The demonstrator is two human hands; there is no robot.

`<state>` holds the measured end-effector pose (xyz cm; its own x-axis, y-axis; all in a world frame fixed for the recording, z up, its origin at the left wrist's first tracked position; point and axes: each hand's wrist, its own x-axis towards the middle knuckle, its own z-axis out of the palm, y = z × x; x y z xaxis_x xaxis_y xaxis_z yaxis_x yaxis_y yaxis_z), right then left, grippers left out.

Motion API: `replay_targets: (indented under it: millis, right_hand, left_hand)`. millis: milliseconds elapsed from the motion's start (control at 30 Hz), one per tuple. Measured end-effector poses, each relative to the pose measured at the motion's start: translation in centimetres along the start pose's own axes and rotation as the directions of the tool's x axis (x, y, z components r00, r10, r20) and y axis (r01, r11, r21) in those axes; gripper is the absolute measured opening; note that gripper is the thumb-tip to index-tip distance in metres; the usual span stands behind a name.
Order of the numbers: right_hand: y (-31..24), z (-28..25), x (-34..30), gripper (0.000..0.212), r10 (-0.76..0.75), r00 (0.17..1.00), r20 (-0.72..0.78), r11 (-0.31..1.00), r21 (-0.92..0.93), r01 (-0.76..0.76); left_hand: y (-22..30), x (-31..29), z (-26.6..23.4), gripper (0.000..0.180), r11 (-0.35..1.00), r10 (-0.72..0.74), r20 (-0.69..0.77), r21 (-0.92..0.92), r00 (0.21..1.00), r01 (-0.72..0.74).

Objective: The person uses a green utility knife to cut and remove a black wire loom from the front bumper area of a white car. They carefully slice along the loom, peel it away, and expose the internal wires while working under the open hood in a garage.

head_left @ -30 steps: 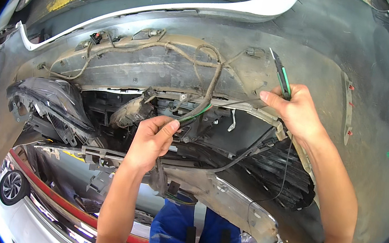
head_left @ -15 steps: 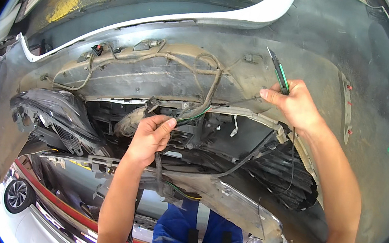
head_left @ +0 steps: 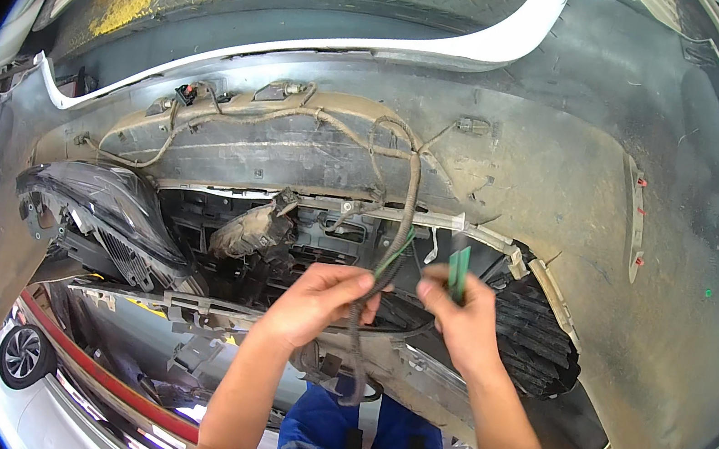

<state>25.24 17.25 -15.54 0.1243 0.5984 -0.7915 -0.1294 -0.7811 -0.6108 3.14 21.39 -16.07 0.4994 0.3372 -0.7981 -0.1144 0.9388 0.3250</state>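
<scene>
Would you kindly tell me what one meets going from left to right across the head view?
Dark headlight, left hand on the wiring harness, right hand with a green-handled tool, black ribbed part, narrow strip with red clips.

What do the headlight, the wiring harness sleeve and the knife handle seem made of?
Headlight: probably glossy plastic; its lens reflects light.
Wiring harness sleeve: likely matt plastic, ribbed and curving.
Knife handle: perhaps plastic, by its green colour; blur hides the finish.
</scene>
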Motion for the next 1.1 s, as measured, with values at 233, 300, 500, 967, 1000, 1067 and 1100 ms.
replay_targets:
  millis: [233, 300, 500, 967, 1000, 1067, 1100]
  right_hand:
    - [-1.7, 1.6, 2.2, 0.02, 0.122, 0.986, -0.114, 0.961, 0.26, -0.089]
    - [-1.7, 1.0, 2.3, 0.019, 0.138, 0.982, -0.133, 0.979, 0.17, -0.114]
    - [-2.3, -1.6, 3.2, 0.015, 0.127, 0.991, 0.043, 0.991, -0.048, -0.125]
    - [-8.6, -4.7, 6.7, 0.015, 0.518, 0.845, 0.134, 0.811, 0.235, -0.535]
    - [-9.4, -4.3, 6.7, 0.02, 0.452, 0.877, 0.165, 0.88, 0.081, -0.469]
    - [-10.9, -3.5, 6.6, 0.029, 0.341, 0.936, 0.083, 0.917, -0.249, -0.312]
    - [-11.6, -3.1, 6.5, 0.032, 0.281, 0.959, 0.04, 0.877, -0.416, -0.24]
  left_hand:
    - [-1.3, 2.9, 4.2, 0.029, 0.972, 0.01, 0.04, 0.234, 0.999, -0.019]
    - [-1.5, 3.5, 4.9, 0.029, 0.939, 0.009, 0.005, 0.343, 1.0, -0.011]
    - [-3.4, 5.7, 5.4, 0.047, 0.97, 0.168, -0.126, 0.199, 0.978, -0.141]
    - [-5.0, 10.4, 8.1, 0.022, 0.727, 0.145, 0.099, -0.686, 0.984, -0.038]
    - [-4.7, 10.7, 8.5, 0.021, 0.72, 0.184, 0.095, -0.691, 0.978, -0.068]
    - [-3.9, 11.1, 8.9, 0.019, 0.728, 0.188, 0.094, -0.682, 0.978, -0.074]
    - [-3.5, 11.3, 8.9, 0.019, 0.738, 0.198, 0.065, -0.667, 0.978, -0.105]
